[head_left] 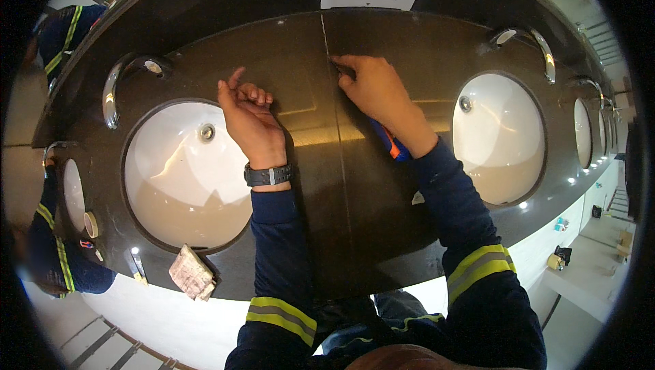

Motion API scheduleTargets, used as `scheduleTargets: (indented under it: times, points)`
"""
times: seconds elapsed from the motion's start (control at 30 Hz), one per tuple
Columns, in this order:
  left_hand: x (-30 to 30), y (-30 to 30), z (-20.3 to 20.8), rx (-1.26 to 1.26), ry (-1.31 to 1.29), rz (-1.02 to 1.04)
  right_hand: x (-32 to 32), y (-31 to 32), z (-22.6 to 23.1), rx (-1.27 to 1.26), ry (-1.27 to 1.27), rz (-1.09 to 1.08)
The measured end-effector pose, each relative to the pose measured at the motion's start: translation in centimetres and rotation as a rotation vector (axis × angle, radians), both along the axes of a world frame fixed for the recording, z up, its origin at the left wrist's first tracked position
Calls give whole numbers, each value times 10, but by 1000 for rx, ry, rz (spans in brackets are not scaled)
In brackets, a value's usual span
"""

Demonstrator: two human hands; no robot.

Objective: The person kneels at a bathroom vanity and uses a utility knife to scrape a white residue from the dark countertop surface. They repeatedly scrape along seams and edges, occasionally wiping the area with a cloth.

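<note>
A dark countertop (389, 233) is crossed from front to back by a thin seam (340, 138), set between a left basin (170, 199) and a right basin (501, 131). The right hand (377, 90) is placed at the seam's far part, fingers curled (whether anything is pinched there cannot be told). The left hand (252, 117) is held palm up near the left basin's edge, fingers loosely spread, nothing seen in it. As a judgement, the seam is best worked with light, even pressure, the fingertip being guided straight along the line. A blue-and-orange object (398, 150) is partly hidden beneath the right wrist and could be knocked. A folded cloth (192, 273) and a flat tool (138, 266) are left near the front edge.
</note>
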State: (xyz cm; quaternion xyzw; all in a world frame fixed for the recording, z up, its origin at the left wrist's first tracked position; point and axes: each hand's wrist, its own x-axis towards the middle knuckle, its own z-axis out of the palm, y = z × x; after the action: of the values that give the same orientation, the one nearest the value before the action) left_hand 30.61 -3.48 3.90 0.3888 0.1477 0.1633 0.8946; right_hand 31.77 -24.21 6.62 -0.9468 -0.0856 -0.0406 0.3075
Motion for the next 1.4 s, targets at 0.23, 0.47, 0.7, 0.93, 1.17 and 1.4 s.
scheduleTargets:
  times: [0.23,0.47,0.7,0.93,1.17,1.4]
  points:
    - [0,1,-1,11,10,0,13,13,-8,-50,-38,-73]
    - [0,4,1,-49,15,17,22,18,-6,-67,-45,-82]
    - [0,3,3,-74,17,15,40,17,-12,-109,-92,-84]
    - [-1,4,3,-85,20,25,48,22,-9,-139,-102,-65]
    - [-1,2,5,-89,22,31,83,13,-26,-304,-181,-39]
    - [-1,6,5,-129,23,28,105,16,-18,-306,-95,-35]
